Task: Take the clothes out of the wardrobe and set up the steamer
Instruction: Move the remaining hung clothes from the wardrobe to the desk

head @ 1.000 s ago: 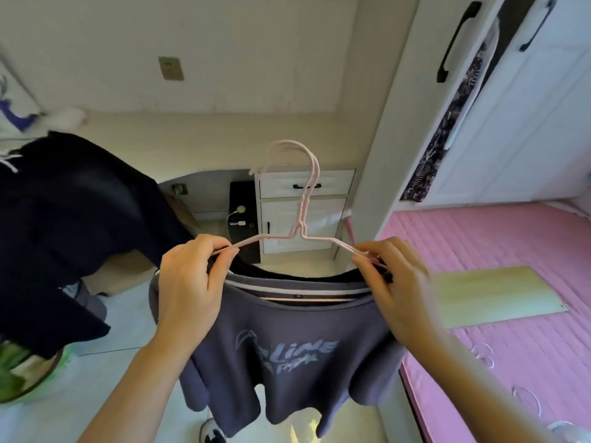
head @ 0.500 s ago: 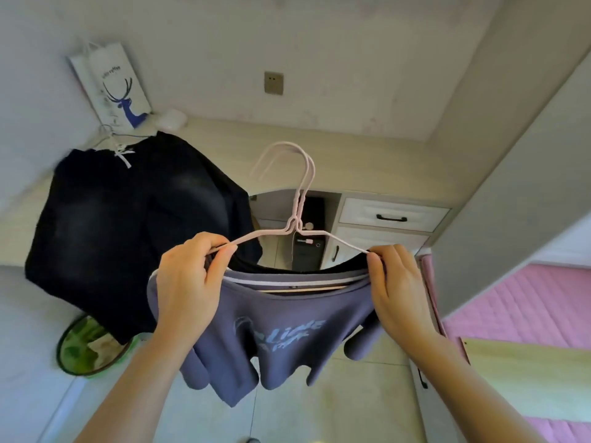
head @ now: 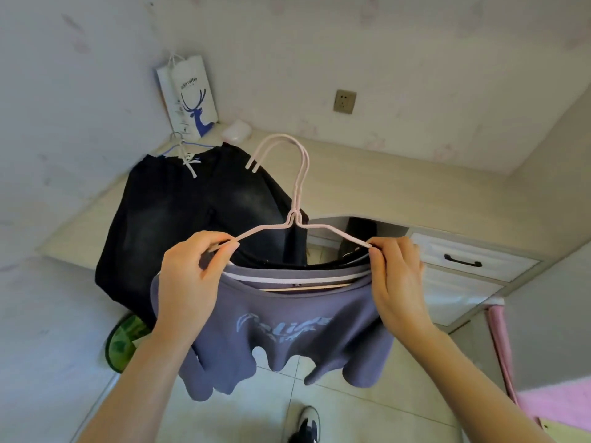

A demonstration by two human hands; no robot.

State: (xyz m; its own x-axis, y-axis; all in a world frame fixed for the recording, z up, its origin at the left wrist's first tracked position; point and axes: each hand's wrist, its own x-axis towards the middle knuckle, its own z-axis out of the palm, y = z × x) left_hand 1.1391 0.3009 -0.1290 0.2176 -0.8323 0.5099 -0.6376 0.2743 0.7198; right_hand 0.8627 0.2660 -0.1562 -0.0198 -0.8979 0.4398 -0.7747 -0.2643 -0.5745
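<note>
A purple T-shirt point(head: 281, 330) with pale lettering hangs from two pink hangers point(head: 299, 199) held together in front of me. My left hand point(head: 188, 279) pinches the left shoulder of the hangers and shirt. My right hand point(head: 396, 282) pinches the right shoulder. A second dark garment shows behind the shirt's collar. Black trousers point(head: 179, 225) on a blue hanger lie draped over the desk's left corner and hang down its front. No steamer is in view.
A pale L-shaped desk point(head: 383, 187) runs along the wall, with white drawers point(head: 460, 260) at right. A deer-print paper bag point(head: 188, 97) and a small white object point(head: 236, 131) stand in its corner. A green bin point(head: 123, 340) sits on the floor left. A pink bed edge point(head: 556, 401) is at right.
My view has swung left, away from the wardrobe and bed toward the desk corner. Both hands keep the same hold on the hangers and shirt.
</note>
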